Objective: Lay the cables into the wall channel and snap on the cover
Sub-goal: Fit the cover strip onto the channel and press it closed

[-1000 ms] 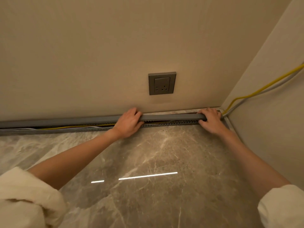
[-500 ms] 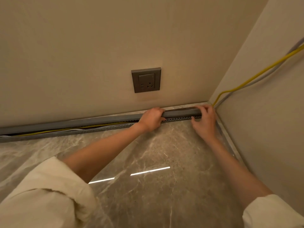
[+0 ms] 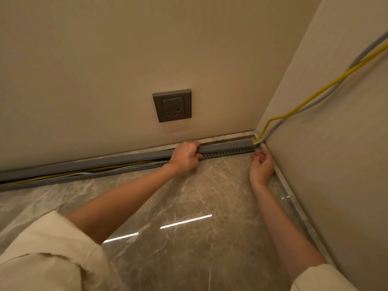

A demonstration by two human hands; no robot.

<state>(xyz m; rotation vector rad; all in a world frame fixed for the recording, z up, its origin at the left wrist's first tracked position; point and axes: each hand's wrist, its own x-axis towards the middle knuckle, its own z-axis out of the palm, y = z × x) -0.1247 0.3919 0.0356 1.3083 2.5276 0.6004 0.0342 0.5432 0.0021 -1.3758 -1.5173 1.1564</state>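
A glossy marble floor [image 3: 189, 206] meets beige walls [image 3: 105, 59] in a corner at 2 o'clock, with a grey socket [image 3: 172, 105] above. The left hand [image 3: 185, 156] grips the grey channel cover [image 3: 226, 146] over the slotted channel [image 3: 228, 153], its fingers curled round it. The right hand [image 3: 261, 165] hangs loosely curled, holding nothing, beside the yellow cable [image 3: 315, 95].

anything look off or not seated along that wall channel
Yes. Left of the left hand, the grey cover stands lifted off the channel, leaving a dark gap where the yellow cable shows. Right of that hand the cover sits closed toward the corner.
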